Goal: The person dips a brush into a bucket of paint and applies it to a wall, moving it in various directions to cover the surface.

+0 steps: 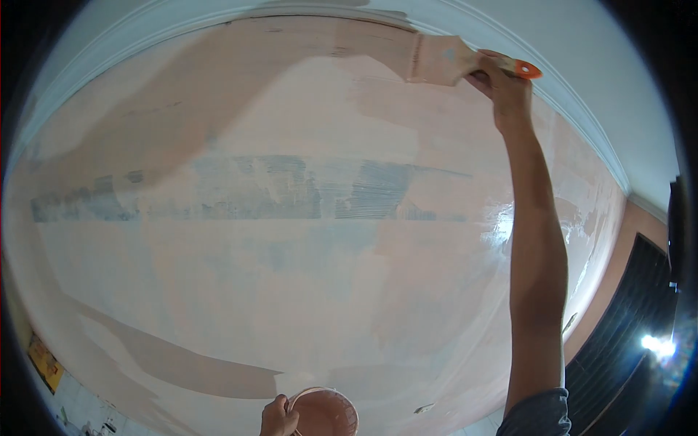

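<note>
High on the wall, my right hand (503, 81) grips a wide paintbrush (442, 59) by its handle, which ends in an orange tip. The brush head lies sideways at the top of the wall, just under the white moulding, and is coated in pinkish paint. At the bottom of the view my left hand (276, 419) holds a small bucket (326, 413) by its rim, with pinkish paint inside. The wall (313, 283) is patchy pale pink, with a streaky grey-blue band (291, 187) across its middle.
White moulding (582, 138) curves between wall and ceiling. A bright lamp (658, 346) shines at the right by a dark slatted panel (618, 349). A yellowish item (46, 363) and small objects lie on the pale tiled floor at lower left.
</note>
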Demonstrator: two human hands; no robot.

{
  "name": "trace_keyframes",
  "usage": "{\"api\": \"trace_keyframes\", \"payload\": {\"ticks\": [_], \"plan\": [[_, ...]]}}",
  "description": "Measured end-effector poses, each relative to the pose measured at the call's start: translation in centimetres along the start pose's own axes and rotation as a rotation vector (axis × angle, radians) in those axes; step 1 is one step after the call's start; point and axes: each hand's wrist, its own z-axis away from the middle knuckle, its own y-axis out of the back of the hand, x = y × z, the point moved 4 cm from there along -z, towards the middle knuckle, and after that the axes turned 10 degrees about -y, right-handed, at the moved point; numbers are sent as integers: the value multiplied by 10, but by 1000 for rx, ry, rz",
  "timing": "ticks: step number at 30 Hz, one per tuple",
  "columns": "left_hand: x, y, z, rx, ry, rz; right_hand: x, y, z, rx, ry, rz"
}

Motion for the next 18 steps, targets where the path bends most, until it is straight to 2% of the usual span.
{"api": "trace_keyframes", "payload": {"ticks": [6, 8, 10, 11, 13, 14, 16, 18], "plan": [[1, -3, -5, -29, -72, -1, -26, 95, 7, 195, 33, 185], [4, -5, -8, -24, -114, -9, -34, 112, 8, 226, 46, 236], [7, -3, -7, -32, -88, -6, -43, 121, 8, 347, 140, 396], [10, -3, -7, -37, -92, -5, -43, 121, 6, 350, 141, 402], [13, -3, -7, -71, -33, 36, -47, 109, 1, 480, 333, 953], [14, -5, -7, -69, -35, 39, -48, 99, 3, 479, 337, 952], [15, -4, -5, -56, -50, 31, -49, 60, 9, 518, 467, 1158], [13, -3, -3, -52, -29, 42, -41, 31, 9, 499, 399, 1209]]}}
